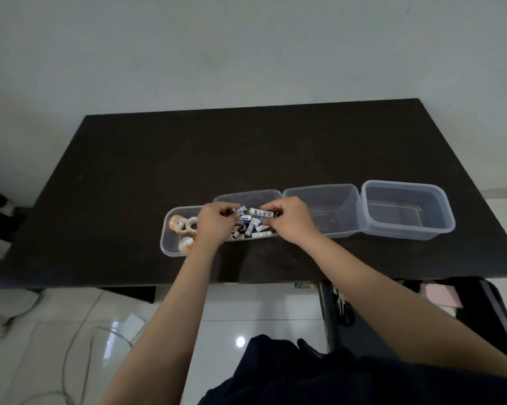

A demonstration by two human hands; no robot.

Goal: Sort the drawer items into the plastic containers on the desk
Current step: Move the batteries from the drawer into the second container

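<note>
Four clear plastic containers stand in a row near the desk's front edge. The leftmost container (167, 232) holds several tape rolls (184, 225). The second container (248, 195) holds several batteries (253, 226). Over it, my left hand (215, 222) pinches a dark-ended battery (231, 211), and my right hand (290, 219) holds a white battery (263, 213). Two more containers, one in the middle right (322, 190) and one at the far right (407, 185), hold nothing I can see.
The dark desk (246, 153) stretches back to a pale wall. An open drawer (439, 296) with a pink item and scissors shows under the desk's right front. Cables and a white card lie on the tiled floor at left.
</note>
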